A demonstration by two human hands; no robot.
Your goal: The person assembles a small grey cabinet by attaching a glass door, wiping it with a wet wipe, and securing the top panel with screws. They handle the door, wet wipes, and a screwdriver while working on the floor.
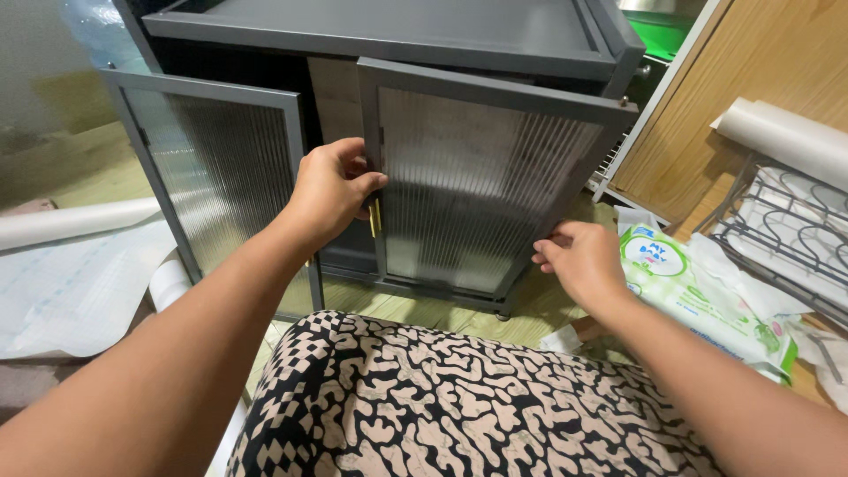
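In front of you stands one dark grey metal cabinet (389,35) with two ribbed translucent doors, both swung open. What is inside cannot be made out past the dark gap between them. The left door (221,168) hangs free, untouched. The right door (481,190) is the one you hold with both hands. Your left hand (331,190) is curled closed around its inner edge, thumb across the frame, just above a slim brass handle (376,217). Your right hand (579,261) pinches the lower outer corner of the same door's frame, fingers bent and nearly closed on it.

Over your knee lies one black-and-beige patterned cloth (459,406). To your left on the floor are a flat sheet and one roll of pale liner (71,223); a second roll (782,132) rests at upper right against a wooden panel (707,124). One wire rack (782,234) lies beside it, holding crumpled white wrapping. One green-and-white pack of wipes (698,296) lies just beside your right hand.
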